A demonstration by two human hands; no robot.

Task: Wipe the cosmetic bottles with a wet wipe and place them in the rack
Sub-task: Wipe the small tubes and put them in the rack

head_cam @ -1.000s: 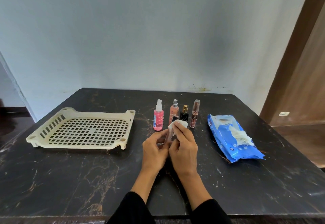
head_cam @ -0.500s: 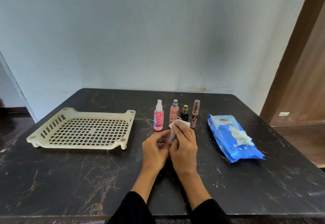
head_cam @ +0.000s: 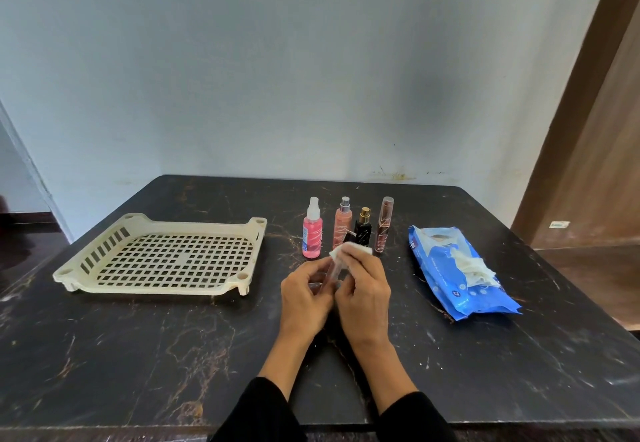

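Observation:
My left hand (head_cam: 304, 294) grips the lower end of a slim clear bottle (head_cam: 333, 270), tilted up and away from me. My right hand (head_cam: 363, 287) presses a white wet wipe (head_cam: 349, 249) around the bottle's upper part. Behind my hands stand a pink spray bottle (head_cam: 312, 230), a peach spray bottle (head_cam: 343, 223), a small black bottle with a gold cap (head_cam: 363, 230) and a slim brown tube (head_cam: 384, 223). The cream plastic rack (head_cam: 166, 256) lies at the left with nothing in it.
A blue pack of wet wipes (head_cam: 457, 275) lies at the right, a wipe sticking out of its opening. The black marble table (head_cam: 138, 355) ends at a wall behind. A brown door frame stands at the far right.
My right hand has slid the wipe a little along the clear bottle, and the bottle has turned slightly in my left hand. Everything else stays put.

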